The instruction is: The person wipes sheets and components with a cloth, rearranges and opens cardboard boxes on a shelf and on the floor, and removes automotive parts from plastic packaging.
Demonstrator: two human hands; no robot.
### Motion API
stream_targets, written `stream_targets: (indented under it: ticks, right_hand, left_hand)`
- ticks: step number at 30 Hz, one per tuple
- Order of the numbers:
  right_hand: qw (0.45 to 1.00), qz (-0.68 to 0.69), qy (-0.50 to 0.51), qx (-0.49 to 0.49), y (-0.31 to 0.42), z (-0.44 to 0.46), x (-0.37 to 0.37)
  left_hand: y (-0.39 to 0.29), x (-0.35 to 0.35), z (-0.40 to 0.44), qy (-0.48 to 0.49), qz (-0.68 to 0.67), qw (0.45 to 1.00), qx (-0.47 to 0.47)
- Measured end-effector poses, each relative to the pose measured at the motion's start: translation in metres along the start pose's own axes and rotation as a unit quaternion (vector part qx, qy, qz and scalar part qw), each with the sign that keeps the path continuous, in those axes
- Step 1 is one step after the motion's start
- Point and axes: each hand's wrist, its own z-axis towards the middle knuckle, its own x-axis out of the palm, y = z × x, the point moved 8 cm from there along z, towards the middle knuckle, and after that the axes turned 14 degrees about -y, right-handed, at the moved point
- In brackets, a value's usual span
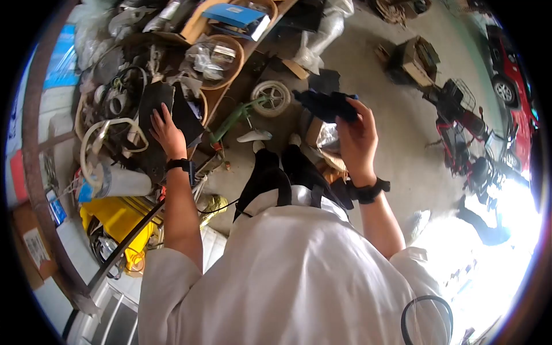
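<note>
My left hand [168, 133] lies with fingers stretched out on a dark, flat panel [155, 103] atop the cluttered bench. Raised over the floor, my right hand [361, 138] grips a crumpled dark blue cloth [326, 107] between thumb and fingers. The cloth hangs out to the left of that hand, away from the bench. Near my left hand are a pale curved hose [86, 150] and a translucent canister [127, 181].
Round baskets [237, 68] with plastic-wrapped parts and a blue box [233, 14] crowd the bench. A small wheel [271, 98] on a green frame stands beside it. To the right are a cardboard box [411, 62], an electric scooter [460, 123] and a red car [520, 135].
</note>
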Motion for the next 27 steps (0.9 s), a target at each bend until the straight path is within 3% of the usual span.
stream_targets:
  ticks: [3, 6, 8, 10, 11, 13, 14, 15, 17, 20, 23, 26, 27]
  right_hand:
    - [0.999, -0.046, -0.009, 0.004, -0.001, -0.007, -0.001]
    - [0.995, -0.094, -0.006, 0.008, 0.002, -0.011, -0.007]
    - [0.996, -0.088, -0.007, 0.021, -0.003, -0.014, -0.012]
    - [0.997, -0.050, -0.011, 0.054, -0.019, -0.020, -0.017]
    - [0.997, -0.052, -0.004, 0.051, -0.024, -0.023, -0.019]
    - [0.998, -0.054, 0.010, 0.038, -0.031, -0.025, -0.019]
    - [0.995, -0.094, 0.030, 0.020, -0.027, -0.025, -0.017]
    - [0.995, -0.075, 0.047, 0.047, -0.030, -0.028, -0.014]
    - [0.994, -0.059, 0.079, 0.051, -0.029, -0.027, -0.009]
    - [0.995, -0.018, 0.089, 0.030, -0.029, -0.012, -0.011]
    - [0.995, -0.024, 0.069, 0.072, -0.060, 0.006, -0.031]
    - [0.987, 0.016, 0.025, 0.156, -0.102, 0.012, -0.049]
    - [0.985, -0.034, 0.038, 0.164, -0.111, 0.011, -0.053]
  left_hand:
    - [0.001, 0.047, -0.031, 0.171, -0.022, 0.985, -0.013]
    - [0.022, 0.100, -0.050, 0.228, -0.095, 0.967, -0.068]
    - [0.021, 0.102, -0.047, 0.136, -0.102, 0.985, -0.019]
    - [-0.021, 0.041, -0.026, 0.058, -0.078, 0.995, 0.028]
    - [-0.059, 0.003, -0.014, 0.036, -0.170, 0.982, 0.077]
    - [-0.130, -0.038, -0.014, 0.052, -0.373, 0.919, 0.119]
    - [-0.171, -0.058, -0.020, 0.162, -0.473, 0.861, 0.092]
    - [-0.215, -0.086, -0.028, 0.224, -0.506, 0.821, 0.142]
    - [-0.282, -0.122, -0.051, 0.233, -0.564, 0.753, 0.247]
    - [-0.326, -0.097, -0.099, 0.387, -0.603, 0.677, 0.166]
    - [-0.341, -0.094, -0.101, 0.367, -0.526, 0.746, 0.179]
    - [-0.356, -0.119, -0.081, 0.283, -0.470, 0.818, 0.174]
    - [-0.357, -0.121, -0.080, 0.279, -0.467, 0.822, 0.169]
